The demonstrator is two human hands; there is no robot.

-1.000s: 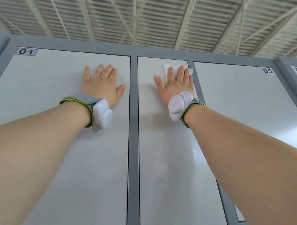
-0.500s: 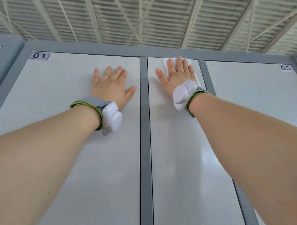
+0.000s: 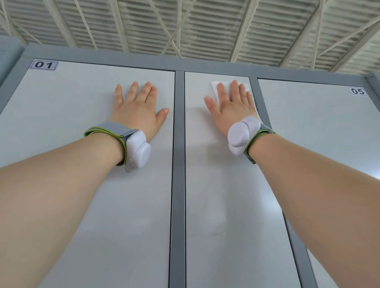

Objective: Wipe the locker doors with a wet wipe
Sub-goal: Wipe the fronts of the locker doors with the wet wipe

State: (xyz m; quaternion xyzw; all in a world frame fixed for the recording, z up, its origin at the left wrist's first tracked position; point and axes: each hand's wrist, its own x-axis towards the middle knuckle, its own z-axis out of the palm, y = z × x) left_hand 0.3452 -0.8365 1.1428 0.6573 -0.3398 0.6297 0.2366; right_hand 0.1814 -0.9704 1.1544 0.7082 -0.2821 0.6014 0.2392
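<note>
A white wet wipe (image 3: pixel 214 88) lies flat against the narrow middle locker door (image 3: pixel 226 207), near its top edge. My right hand (image 3: pixel 231 111) presses on the wipe with the palm flat and fingers spread, so only the wipe's upper and right edges show. On the wide pale door labelled 01 (image 3: pixel 74 105), my left hand (image 3: pixel 137 111) rests flat with its fingers apart and nothing in it. Both wrists carry a white device on a grey-green strap.
Grey frame strips (image 3: pixel 178 188) separate the doors. A third door labelled 05 (image 3: pixel 325 127) is to the right, partly behind my right forearm. More lockers adjoin at both far edges. A ribbed metal ceiling with beams (image 3: pixel 190 24) is overhead.
My right hand pushed the wipe up to the door's top edge, then slid it a little way back down. My left hand stayed in place on door 01. The view shifted slightly.
</note>
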